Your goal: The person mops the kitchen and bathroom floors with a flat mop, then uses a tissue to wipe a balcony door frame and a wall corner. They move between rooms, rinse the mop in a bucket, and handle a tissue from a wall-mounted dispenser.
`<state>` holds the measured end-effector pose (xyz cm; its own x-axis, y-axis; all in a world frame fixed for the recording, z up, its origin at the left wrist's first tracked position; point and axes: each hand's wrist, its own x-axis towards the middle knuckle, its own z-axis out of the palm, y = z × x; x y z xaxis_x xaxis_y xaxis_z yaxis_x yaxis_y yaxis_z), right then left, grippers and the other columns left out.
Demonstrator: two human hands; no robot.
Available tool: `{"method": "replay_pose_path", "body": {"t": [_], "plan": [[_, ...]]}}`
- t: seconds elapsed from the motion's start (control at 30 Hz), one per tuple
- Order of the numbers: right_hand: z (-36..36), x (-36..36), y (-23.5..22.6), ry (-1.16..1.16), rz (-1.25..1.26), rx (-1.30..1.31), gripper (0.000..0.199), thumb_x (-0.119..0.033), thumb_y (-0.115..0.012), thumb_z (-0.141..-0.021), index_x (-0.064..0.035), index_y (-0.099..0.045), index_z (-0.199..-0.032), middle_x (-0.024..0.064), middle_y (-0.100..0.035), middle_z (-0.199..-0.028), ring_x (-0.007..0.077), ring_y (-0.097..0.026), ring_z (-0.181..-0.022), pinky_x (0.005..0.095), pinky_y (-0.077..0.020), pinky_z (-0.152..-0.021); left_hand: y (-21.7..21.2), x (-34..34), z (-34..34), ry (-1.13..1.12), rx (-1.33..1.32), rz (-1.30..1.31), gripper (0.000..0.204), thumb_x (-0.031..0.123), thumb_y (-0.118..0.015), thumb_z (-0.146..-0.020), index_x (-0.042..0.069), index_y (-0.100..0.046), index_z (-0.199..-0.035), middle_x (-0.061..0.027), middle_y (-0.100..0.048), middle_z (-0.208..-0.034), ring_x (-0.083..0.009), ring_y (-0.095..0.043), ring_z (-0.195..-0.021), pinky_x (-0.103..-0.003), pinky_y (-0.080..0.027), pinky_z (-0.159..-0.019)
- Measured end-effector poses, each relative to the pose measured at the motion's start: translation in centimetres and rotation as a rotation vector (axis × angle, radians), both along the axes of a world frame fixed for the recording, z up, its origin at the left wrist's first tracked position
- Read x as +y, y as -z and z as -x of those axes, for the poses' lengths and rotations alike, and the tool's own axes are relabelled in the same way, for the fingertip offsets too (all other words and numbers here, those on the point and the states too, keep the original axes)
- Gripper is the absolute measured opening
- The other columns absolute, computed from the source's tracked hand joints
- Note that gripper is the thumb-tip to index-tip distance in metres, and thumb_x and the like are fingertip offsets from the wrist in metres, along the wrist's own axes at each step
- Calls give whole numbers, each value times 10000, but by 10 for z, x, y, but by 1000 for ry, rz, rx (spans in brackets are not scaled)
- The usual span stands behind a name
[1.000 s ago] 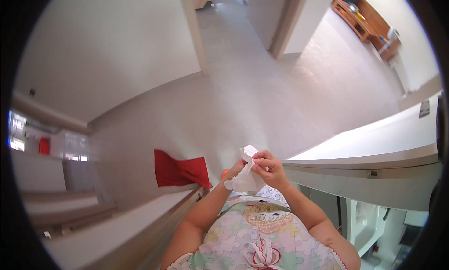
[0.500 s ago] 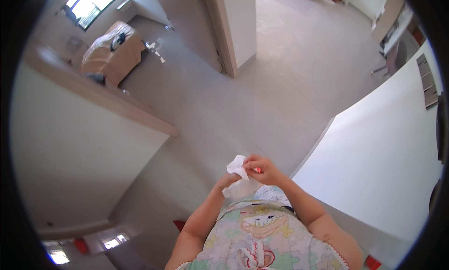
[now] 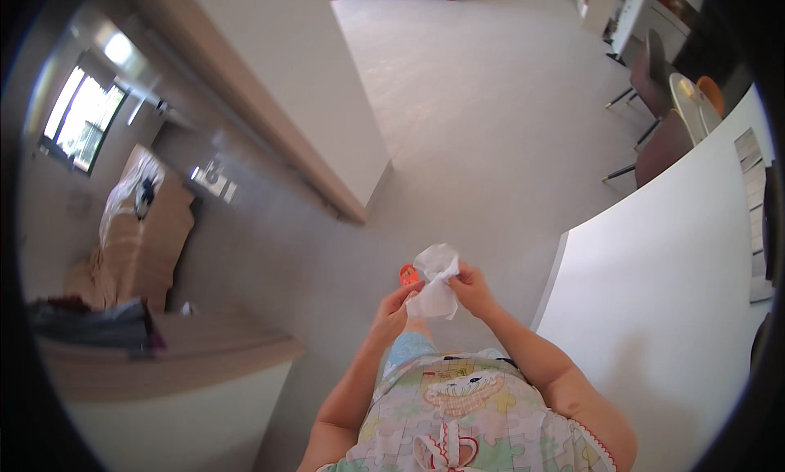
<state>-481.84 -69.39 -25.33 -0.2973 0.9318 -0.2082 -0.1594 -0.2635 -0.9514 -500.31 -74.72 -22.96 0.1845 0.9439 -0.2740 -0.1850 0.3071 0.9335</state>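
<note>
A crumpled white tissue [image 3: 435,296] is stretched between my two hands in front of my waist. My left hand [image 3: 397,303] pinches its lower left side. At its right edge, my right hand [image 3: 472,289] grips it between thumb and fingers. The upper part of the sheet stands up loosely above the fingers, and a lower flap hangs down. Beyond my left hand, an orange-red slipper [image 3: 408,273] shows near floor level, below my bare leg.
A white wall [image 3: 646,284] runs along my right. Ahead left stands a wall end with a wooden door frame [image 3: 352,210]; a wood-topped ledge [image 3: 221,349] is at near left. A covered bed [image 3: 151,235] lies in the left room. Dark chairs [image 3: 666,145] stand far right.
The doorway and walls have shifted in view as I move forward and turn. My hands have spread apart, and the tissue is more opened out between them.
</note>
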Motion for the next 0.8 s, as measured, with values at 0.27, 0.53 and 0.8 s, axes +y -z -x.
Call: {"method": "replay_pose_path", "body": {"t": [0.27, 0.53, 0.8], "plan": [[-21, 225, -36, 385, 402, 230, 300, 7, -497, -800, -11, -562, -1092, 67, -620, -1007, 156, -606, -918, 279, -481, -804, -13, 301, 30, 213, 60, -8, 381, 181, -507, -931, 36, -464, -1281, -74, -557, -1130, -90, -516, -901, -251, -431, -840], [-76, 405, -38, 468, 319, 700, 373, -130, -580, -844, -84, -502, -1206, 67, -573, -1132, 176, -578, -1012, 325, -490, -863, -64, 560, -57, 716, -7, -74, 510, 260, -559, -896, 27, -411, -1325, -126, -478, -1290, -194, -429, -1208, -326, -362, -976], [-139, 690, -24, 107, 284, 586, 465, -296, -567, -878, -103, -426, -1277, 74, -527, -1203, 224, -537, -1083, 376, -484, -897, -118, 802, -104, 696, 330, 141, 658, 436, -641, -807, -16, -473, -1255, -153, -536, -1206, -235, -490, -1141, -368, -366, -971]]}}
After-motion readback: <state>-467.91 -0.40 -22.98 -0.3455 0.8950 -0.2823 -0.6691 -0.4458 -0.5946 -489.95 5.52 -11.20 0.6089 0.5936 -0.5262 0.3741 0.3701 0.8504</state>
